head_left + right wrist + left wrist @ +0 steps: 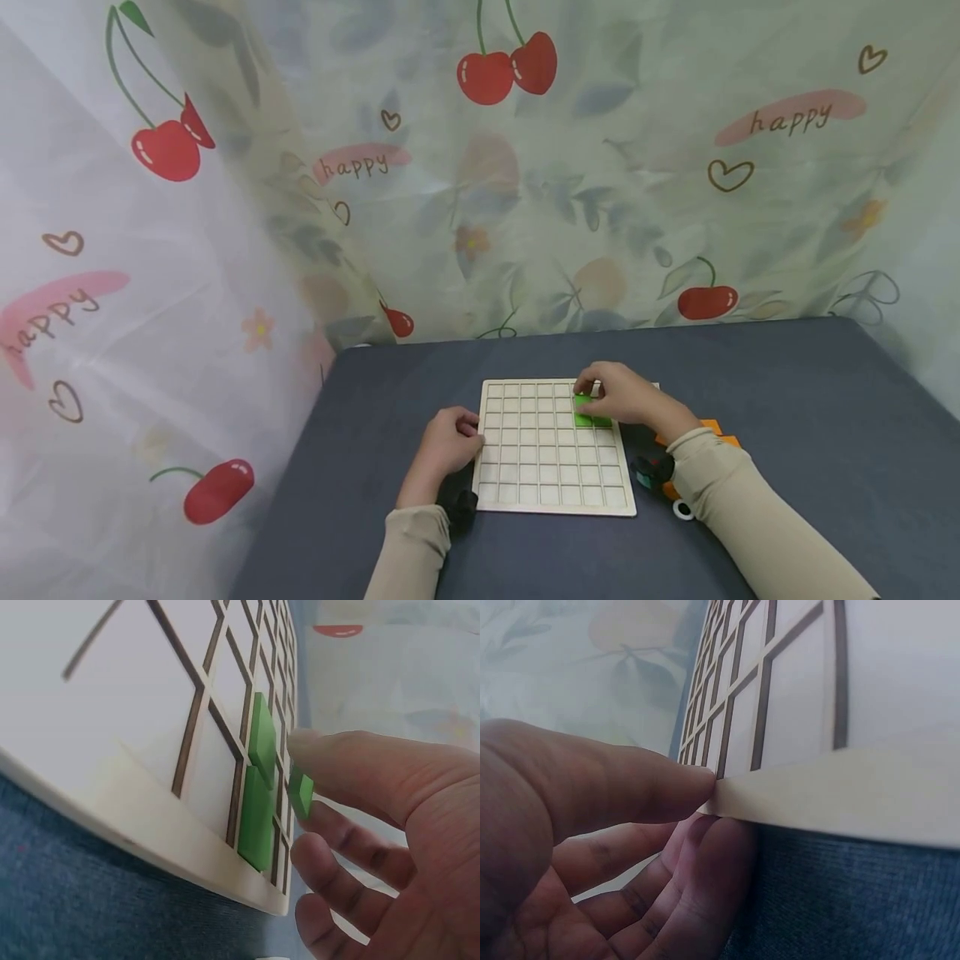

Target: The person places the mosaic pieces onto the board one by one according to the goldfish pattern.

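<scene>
A pale wooden grid board (525,472) lies on the dark table. My left hand (447,442) holds its left edge, with the thumb (667,784) over the rim and the other fingers curled below in the left wrist view. Over the far right part of the board is my right hand (626,394), pinching a small green square tile (301,793) between thumb and fingers. Beside that tile, two more green tiles (256,821) sit in neighbouring cells near the board's right edge. The head view shows green tiles (585,420) partly covered by the right hand.
Orange pieces (729,440) lie right of the board, partly hidden behind the right forearm. A white ring-shaped thing (683,509) is close to that sleeve. The dark table (825,433) reaches back to a curtain (570,217) printed with cherries and hearts.
</scene>
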